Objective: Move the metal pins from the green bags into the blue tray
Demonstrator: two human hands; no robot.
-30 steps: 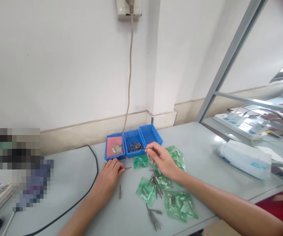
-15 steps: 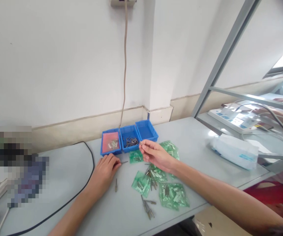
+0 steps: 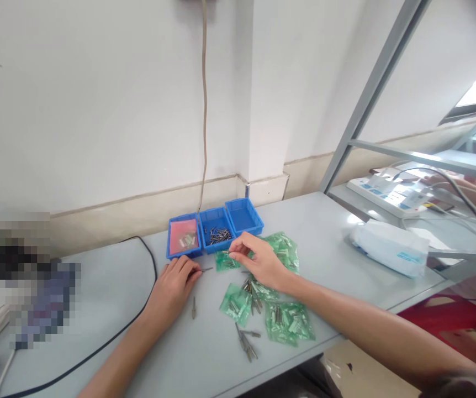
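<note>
Caught at the fingertips: a thin metal pin is pinched between the thumb and forefinger of the person's right hand. It is held just above the table and just short of the middle blue bin, which holds a heap of similar pins. The grip sits at the very tips, with the other fingers curled clear, a hold that seems suited to so slim a part.

Directly under those fingers lies a small green bag. More green bags spread back along the palm and wrist, with loose pins scattered among them, all close enough for a short reach.

To the left of the pinching fingers, the left hand rests on the table, its fingers bent around the end of a second pin. At this size it is unclear whether they grip it or merely touch it. A lone pin lies just beside that wrist.

Beyond both sets of fingers, a pink-lined bin and a third blue bin flank the middle one, side by side, likely to keep kinds apart. A black cable curves left of the left hand, and a white packet lies well off to the right.
</note>
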